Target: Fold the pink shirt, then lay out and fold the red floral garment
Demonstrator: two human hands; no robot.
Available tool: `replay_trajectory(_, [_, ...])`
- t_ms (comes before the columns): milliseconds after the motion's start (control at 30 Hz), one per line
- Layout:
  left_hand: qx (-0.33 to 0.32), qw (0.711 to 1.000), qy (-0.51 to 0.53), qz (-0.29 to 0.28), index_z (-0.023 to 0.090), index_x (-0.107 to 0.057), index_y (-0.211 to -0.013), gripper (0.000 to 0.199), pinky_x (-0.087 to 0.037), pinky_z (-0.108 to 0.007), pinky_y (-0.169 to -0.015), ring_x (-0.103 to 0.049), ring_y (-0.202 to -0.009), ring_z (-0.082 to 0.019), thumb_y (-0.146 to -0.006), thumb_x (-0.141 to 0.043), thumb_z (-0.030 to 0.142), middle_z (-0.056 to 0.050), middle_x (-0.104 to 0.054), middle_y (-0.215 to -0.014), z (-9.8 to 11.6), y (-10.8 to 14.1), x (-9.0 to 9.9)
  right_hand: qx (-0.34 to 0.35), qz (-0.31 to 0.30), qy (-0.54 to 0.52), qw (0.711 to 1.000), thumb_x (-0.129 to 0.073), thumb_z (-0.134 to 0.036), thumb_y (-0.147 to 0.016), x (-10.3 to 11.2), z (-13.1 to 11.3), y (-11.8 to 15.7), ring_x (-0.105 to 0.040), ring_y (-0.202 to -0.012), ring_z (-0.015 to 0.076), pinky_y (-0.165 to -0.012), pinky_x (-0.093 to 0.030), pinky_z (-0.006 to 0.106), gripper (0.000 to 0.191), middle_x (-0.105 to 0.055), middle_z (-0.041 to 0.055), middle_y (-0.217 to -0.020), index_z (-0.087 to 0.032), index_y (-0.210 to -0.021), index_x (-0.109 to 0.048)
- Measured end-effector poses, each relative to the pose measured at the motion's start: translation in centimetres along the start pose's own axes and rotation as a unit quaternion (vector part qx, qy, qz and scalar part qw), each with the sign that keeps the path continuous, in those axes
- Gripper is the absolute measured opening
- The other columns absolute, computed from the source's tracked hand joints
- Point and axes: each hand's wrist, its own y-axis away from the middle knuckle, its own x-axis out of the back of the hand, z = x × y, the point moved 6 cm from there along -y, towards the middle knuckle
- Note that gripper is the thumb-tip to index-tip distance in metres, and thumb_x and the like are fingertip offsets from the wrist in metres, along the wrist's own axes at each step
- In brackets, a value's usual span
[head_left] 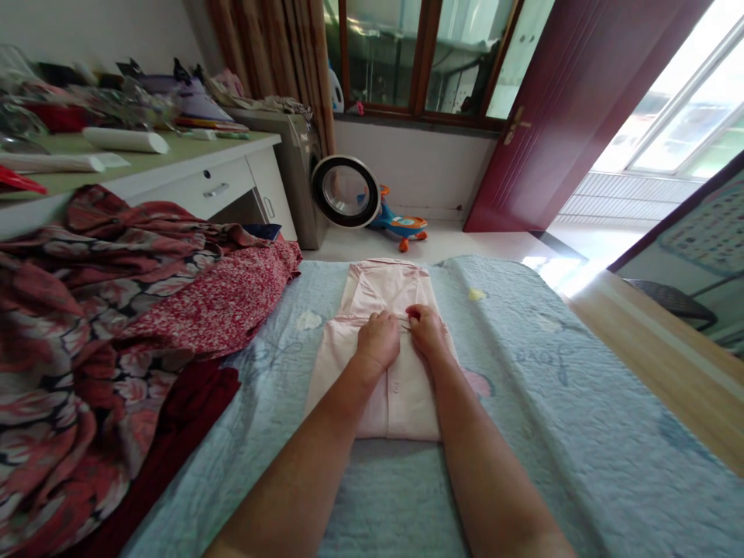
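A pale pink, buttoned cloth shirt (410, 407) is laid on the light blue quilted bedcover (395, 496). It looks partly folded; its far end is left uncovered. The fold's edge is pinched by the right hand (427, 332); the left hand (379, 339) is curled there, its hold hidden.
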Motion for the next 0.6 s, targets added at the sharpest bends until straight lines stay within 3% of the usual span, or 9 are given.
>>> replay_trajectory(100, [0.037,0.999,0.002,-0.007,0.015,-0.06,-0.118,0.039,-0.05,-0.046,-0.091,-0.053,-0.114,-0.029,-0.095,-0.029,0.016,-0.015,-0.059,-0.123,0.2,0.5,-0.3,-0.037,0.008,-0.046,0.998,-0.051,-0.008,-0.074,-0.1,0.6,-0.2,-0.062,-0.091,0.0171,-0.088,-0.045,0.027,0.028,-0.072,0.0061,-0.096,-0.017,-0.09,-0.072])
replay_trajectory(267, [0.09,0.994,0.022,-0.054,0.023,-0.05,-0.134,0.048,-0.034,-0.067,-0.102,-0.042,-0.131,-0.031,-0.094,-0.025,0.017,-0.014,-0.046,-0.145,0.8,0.7,-1.0,-0.074,0.003,-0.097,0.993,-0.053,-0.015,-0.071,0.0,1.4,-0.7,-0.062,-0.08,0.0156,-0.083,-0.048,0.028,0.021,-0.071,0.0018,-0.082,-0.019,-0.081,-0.071])
replay_trajectory(467, [0.104,0.989,0.035,-0.101,0.026,-0.043,-0.144,0.052,-0.028,-0.068,-0.106,-0.029,-0.143,-0.038,-0.093,-0.033,0.031,-0.014,-0.032,-0.158,-0.6,0.3,-1.3,-0.104,-0.033,-0.229,0.967,-0.057,-0.02,-0.065,0.9,1.8,-1.0,-0.058,-0.06,0.0131,-0.067,-0.052,0.027,0.016,-0.063,-0.0018,-0.063,-0.017,-0.077,-0.067])
replay_trajectory(600, [0.042,0.995,0.031,-0.088,0.022,-0.037,-0.148,0.062,-0.019,-0.061,-0.115,-0.026,-0.146,-0.032,-0.094,-0.034,0.052,-0.016,-0.033,-0.157,-2.2,1.3,-1.2,-0.117,-0.021,-0.313,0.942,-0.06,-0.022,-0.067,2.6,2.4,-0.8,-0.062,-0.063,0.0137,-0.066,-0.055,0.029,0.01,-0.063,0.0007,-0.067,-0.018,-0.077,-0.059])
